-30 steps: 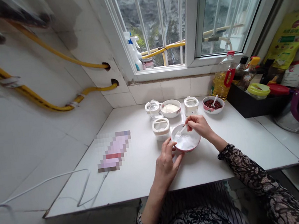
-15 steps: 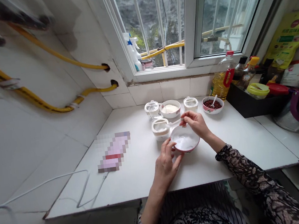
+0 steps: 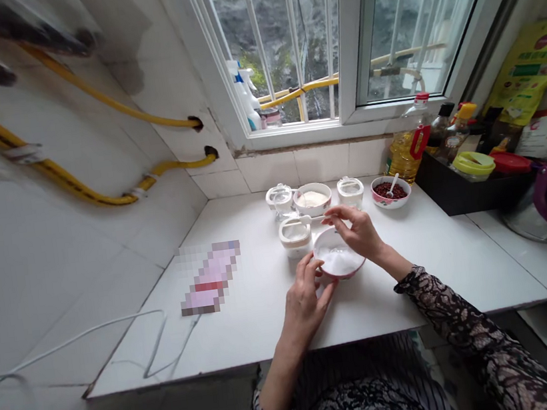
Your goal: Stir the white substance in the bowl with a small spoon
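Observation:
A bowl [image 3: 340, 261] with white contents stands near the counter's front edge. My left hand [image 3: 305, 295] grips its left rim, thumb low and fingers on the side. Above the bowl's back edge, my right hand [image 3: 355, 229] pinches the handle of a small white spoon [image 3: 304, 220], whose head is over the lidded square jar [image 3: 295, 237] just left of the bowl. Behind stand another clear-lidded jar [image 3: 279, 199], a bowl of whitish powder or grain [image 3: 312, 198] and a third jar [image 3: 350, 191]. Farther right is a bowl of dark red beans [image 3: 390, 192] with a spoon in it.
A blurred-out pink device [image 3: 211, 284] with a white cable [image 3: 158, 341] lies on the left of the counter [image 3: 249, 329]. At the right are an oil bottle [image 3: 405, 144], a black box of condiments [image 3: 453, 188] and a metal pot [image 3: 531, 211].
The spoon has risen and shifted slightly back and left, away from the bowl, its head now over the jar. My left hand stays at the bowl.

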### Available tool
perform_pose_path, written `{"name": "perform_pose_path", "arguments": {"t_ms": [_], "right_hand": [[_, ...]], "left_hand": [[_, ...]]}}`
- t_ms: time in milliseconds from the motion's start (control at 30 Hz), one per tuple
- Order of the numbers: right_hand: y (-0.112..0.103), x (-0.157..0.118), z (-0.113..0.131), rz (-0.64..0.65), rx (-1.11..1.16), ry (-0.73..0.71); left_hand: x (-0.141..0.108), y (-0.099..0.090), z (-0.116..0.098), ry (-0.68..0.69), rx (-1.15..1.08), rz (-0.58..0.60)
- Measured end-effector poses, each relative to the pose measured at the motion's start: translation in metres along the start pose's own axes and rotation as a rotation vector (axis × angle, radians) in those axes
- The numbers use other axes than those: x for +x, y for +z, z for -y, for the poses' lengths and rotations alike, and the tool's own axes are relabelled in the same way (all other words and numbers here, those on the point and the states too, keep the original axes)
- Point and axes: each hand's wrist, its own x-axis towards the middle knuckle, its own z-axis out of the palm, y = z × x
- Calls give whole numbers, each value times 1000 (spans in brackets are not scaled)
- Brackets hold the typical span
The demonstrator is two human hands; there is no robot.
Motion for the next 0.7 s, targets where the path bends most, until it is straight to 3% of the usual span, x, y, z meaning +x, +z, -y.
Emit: {"name": "perform_pose_path", "arguments": {"t_ms": [133,300,467,700], "right_hand": [[-21,3,-4,35,32,164],[-36,4,-12,131,-209,270],[-30,1,-13,148,-463,229],[-18,-3,-9,203,-351,304]], "left_hand": [[1,-2,-2,-2,7,13],[1,-4,-3,-12,3,15],[0,-2,0,2,8,12],[0,0,1,3,7,5]]}}
